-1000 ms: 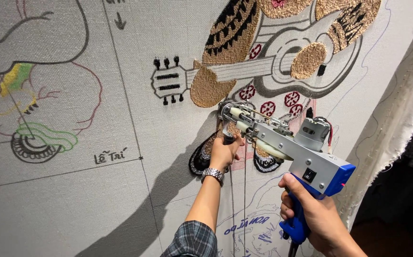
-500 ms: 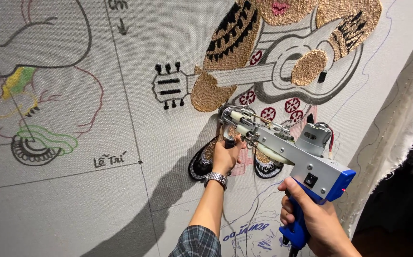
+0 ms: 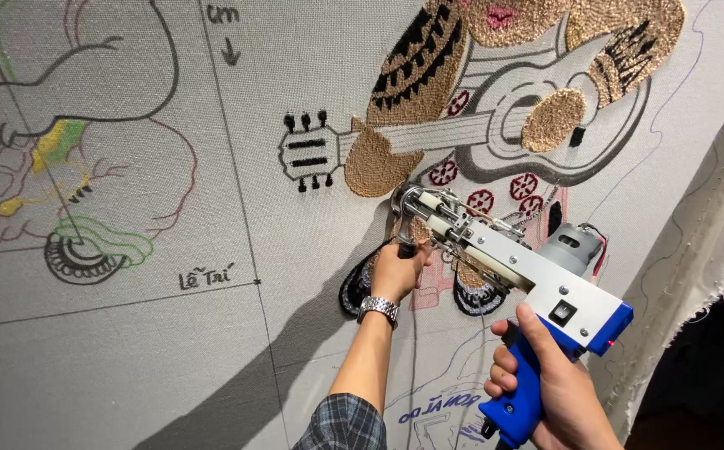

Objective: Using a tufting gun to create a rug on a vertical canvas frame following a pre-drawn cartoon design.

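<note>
The tufting gun is pressed nose-first against the cloth just below the tufted guitar figure, so the step in hand looks like filling in the patch there. The right hand is closed round the blue grip with a finger up by the trigger, and the left hand is wrapped on the front handle, though what lies under the nose is probably hidden. The next stroke calls for steady pressure into the cloth, both hands moving as one along the drawn line
</note>
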